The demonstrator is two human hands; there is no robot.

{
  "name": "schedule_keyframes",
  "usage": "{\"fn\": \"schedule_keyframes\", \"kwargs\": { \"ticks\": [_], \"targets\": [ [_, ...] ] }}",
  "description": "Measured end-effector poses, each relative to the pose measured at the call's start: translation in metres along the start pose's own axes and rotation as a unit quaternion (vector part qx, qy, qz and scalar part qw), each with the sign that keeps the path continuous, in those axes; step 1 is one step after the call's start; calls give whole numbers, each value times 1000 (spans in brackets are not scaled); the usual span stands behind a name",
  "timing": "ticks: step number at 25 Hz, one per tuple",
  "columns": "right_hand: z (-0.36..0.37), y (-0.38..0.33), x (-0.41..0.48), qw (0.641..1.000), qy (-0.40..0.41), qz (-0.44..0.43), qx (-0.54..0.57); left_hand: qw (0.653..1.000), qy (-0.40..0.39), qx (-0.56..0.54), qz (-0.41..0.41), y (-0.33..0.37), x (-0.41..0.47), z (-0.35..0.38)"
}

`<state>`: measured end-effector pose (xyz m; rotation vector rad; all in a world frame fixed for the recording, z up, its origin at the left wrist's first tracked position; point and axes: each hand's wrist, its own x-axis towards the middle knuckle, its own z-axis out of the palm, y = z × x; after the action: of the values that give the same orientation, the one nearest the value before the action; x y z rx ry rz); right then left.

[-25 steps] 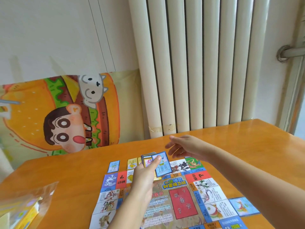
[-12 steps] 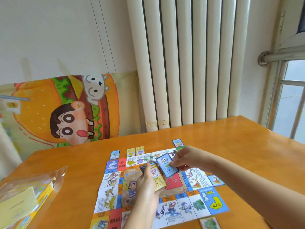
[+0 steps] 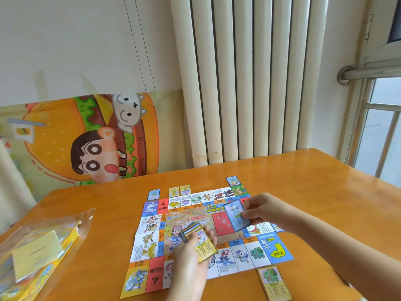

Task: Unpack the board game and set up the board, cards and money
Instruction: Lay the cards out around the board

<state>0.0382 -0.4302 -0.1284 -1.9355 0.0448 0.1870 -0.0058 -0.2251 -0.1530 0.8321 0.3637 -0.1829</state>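
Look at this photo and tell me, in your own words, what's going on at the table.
A person is laying out a board game. The left hand holds a deck over the board, and the right hand pinches one blue card above it. The board lies unfolded on the table, with cards along its far edge and a yellow card by its near right corner. A bag sits at the left.
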Motion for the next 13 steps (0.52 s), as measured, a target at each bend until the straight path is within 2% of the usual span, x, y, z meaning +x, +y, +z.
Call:
{"fn": "schedule_keyframes", "kwargs": {
  "ticks": [3, 5, 9, 13],
  "targets": [
    [-4, 5, -8, 997, 58, 0, 59, 997, 3, 47, 52, 2, -5, -16],
    [-4, 7, -16, 997, 49, 5, 57, 994, 3, 81, 72, 4, -9, -25],
    [8, 10, -39, 996, -42, -2, -81, 990, -9, 113, 84, -2, -19, -34],
    [19, 10, -61, 963, -76, -43, -255, 989, -5, 124, 76, -12, -22, -39]
  ]
}}
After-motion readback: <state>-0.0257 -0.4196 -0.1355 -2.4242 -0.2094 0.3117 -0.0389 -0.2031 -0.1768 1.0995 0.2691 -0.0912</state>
